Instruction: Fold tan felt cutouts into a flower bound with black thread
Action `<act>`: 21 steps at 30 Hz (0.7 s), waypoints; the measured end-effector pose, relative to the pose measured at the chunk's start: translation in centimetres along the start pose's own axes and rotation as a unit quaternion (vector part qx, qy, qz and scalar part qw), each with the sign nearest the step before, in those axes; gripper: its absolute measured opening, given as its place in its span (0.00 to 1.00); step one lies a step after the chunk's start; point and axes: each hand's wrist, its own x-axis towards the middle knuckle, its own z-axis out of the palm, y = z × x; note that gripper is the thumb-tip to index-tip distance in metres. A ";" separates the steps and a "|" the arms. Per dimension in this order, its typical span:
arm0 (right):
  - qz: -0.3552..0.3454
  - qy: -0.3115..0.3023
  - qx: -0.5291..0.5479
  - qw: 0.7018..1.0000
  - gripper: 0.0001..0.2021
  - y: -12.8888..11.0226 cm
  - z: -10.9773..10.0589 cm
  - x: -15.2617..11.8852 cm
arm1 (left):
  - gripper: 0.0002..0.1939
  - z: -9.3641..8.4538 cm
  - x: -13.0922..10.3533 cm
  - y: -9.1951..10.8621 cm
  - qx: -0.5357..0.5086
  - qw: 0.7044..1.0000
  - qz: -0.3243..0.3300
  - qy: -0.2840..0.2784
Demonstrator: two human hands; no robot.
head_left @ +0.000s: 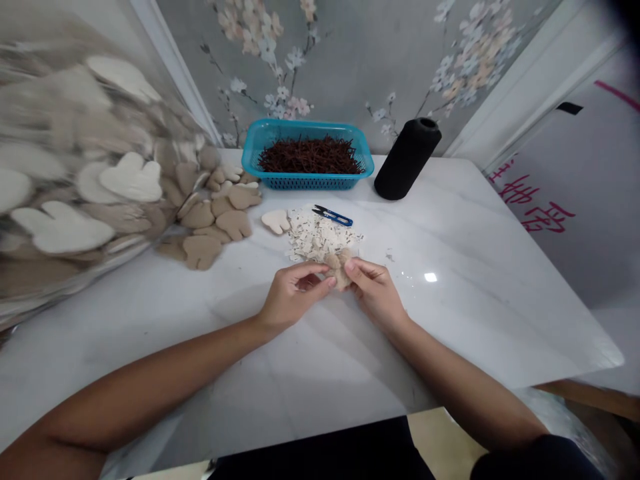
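Note:
Between my two hands is a small beige fabric piece, with a lobed outline like the pieces in the pile. My left hand pinches its left edge between thumb and fingertips. On the other side my right hand grips it, thumb on top and fingers partly hidden behind. Just beyond lies a heap of cream-coloured scraps. Blue thread snips rest at the back of this heap. Left of the scraps sits a single cream lobed piece.
A large clear plastic bag full of beige and white lobed pieces fills the left side, several spilling into a pile. At the back stand a blue basket of dark brown strands and a black thread cone. The white table ends at right.

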 end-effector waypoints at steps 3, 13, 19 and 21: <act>0.000 -0.006 -0.005 1.000 0.19 0.4 -0.1 0.1 | 0.15 -0.2 0.3 0.0 -0.043 0.997 -0.061 -0.018; 0.032 -0.023 -0.056 0.998 0.17 1.1 -0.2 0.3 | 0.12 -0.5 1.3 -0.1 -0.127 0.985 -0.106 -0.047; 0.021 -0.021 -0.105 0.994 0.15 0.2 0.3 0.2 | 0.12 -0.6 1.3 -0.2 -0.128 0.984 -0.114 -0.055; 0.025 -0.023 -0.102 0.994 0.14 0.2 0.4 0.2 | 0.12 -0.6 1.2 -0.1 -0.122 0.984 -0.116 -0.058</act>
